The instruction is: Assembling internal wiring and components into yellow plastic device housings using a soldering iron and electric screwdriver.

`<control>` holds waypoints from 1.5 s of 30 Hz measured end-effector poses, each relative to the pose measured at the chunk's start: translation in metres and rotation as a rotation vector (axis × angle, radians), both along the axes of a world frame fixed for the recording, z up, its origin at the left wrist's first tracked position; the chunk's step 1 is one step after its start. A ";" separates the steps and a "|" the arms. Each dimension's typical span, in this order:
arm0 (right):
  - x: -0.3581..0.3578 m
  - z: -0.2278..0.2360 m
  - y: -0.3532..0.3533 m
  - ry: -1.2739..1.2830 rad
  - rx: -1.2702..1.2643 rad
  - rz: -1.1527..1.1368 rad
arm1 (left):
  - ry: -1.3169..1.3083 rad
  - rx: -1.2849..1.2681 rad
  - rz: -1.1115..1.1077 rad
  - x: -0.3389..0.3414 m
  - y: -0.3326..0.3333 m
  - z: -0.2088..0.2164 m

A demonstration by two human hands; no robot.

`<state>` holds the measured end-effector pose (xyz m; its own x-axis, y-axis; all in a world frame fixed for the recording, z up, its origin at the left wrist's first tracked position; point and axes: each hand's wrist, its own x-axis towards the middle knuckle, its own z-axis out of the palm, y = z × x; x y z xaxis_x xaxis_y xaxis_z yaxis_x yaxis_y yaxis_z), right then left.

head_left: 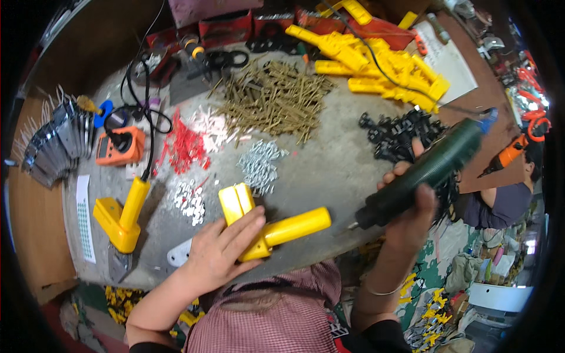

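My left hand (220, 253) lies over a yellow plastic tool body (300, 227) near the front edge of the bench (347, 167), fingers together, clamped on it. At its three o'clock, my right hand (411, 223) grips a dark green power screwdriver (426, 170), bit towards eight o'clock, not touching. Small silver pieces (261, 167) lie at twelve.

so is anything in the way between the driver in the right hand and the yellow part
Nothing visible stands between the green driver and the yellow part's handle; the left hand lies across the part's blocky end.
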<state>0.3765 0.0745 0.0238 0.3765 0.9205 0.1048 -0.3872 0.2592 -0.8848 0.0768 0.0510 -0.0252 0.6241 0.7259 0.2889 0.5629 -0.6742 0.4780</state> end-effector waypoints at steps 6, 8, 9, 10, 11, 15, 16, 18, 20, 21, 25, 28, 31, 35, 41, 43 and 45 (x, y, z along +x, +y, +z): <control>-0.026 0.006 0.022 0.409 0.073 0.180 | -0.084 0.002 0.015 0.004 0.005 -0.003; -0.029 -0.018 0.031 0.468 0.011 0.173 | -0.034 -0.031 0.026 0.005 0.008 -0.004; -0.036 -0.024 0.028 0.528 -0.008 0.133 | -0.019 -0.027 0.004 0.004 0.006 -0.004; -0.041 -0.028 0.025 0.587 -0.026 0.090 | -0.021 -0.023 0.007 0.004 0.004 -0.004; -0.043 -0.032 0.022 0.592 -0.033 0.086 | -0.016 -0.031 0.005 0.004 0.002 -0.005; -0.049 -0.035 0.017 0.631 -0.017 0.128 | -0.019 -0.028 0.006 0.001 0.000 -0.005; -0.050 -0.035 0.018 0.632 -0.007 0.161 | -0.019 -0.022 0.010 0.001 0.000 -0.005; -0.053 -0.034 0.019 0.626 -0.019 0.142 | -0.025 -0.020 0.011 -0.001 0.001 -0.006; -0.055 -0.035 0.020 0.618 -0.031 0.130 | -0.033 -0.015 0.019 -0.001 0.002 -0.008; -0.056 -0.037 0.020 0.622 -0.029 0.120 | -0.038 -0.003 0.011 -0.002 0.002 -0.008; -0.055 -0.047 0.019 0.623 -0.027 0.138 | 0.003 0.016 0.010 -0.001 0.003 -0.001; -0.053 -0.049 0.019 0.634 -0.037 0.138 | 0.015 -0.014 0.019 -0.002 0.002 0.009; -0.053 -0.052 0.017 0.618 -0.033 0.135 | -0.144 -0.067 0.235 -0.019 -0.001 0.019; -0.052 -0.053 0.019 0.584 -0.010 0.162 | 0.190 0.162 0.349 -0.061 -0.002 0.010; -0.047 -0.055 0.023 0.569 0.060 0.219 | 0.454 0.160 0.260 -0.060 0.006 0.016; -0.045 -0.055 0.023 0.581 0.060 0.235 | 0.498 0.170 0.226 -0.061 0.012 0.016; -0.044 -0.056 0.022 0.593 0.065 0.254 | 0.465 0.132 0.180 -0.063 0.018 0.018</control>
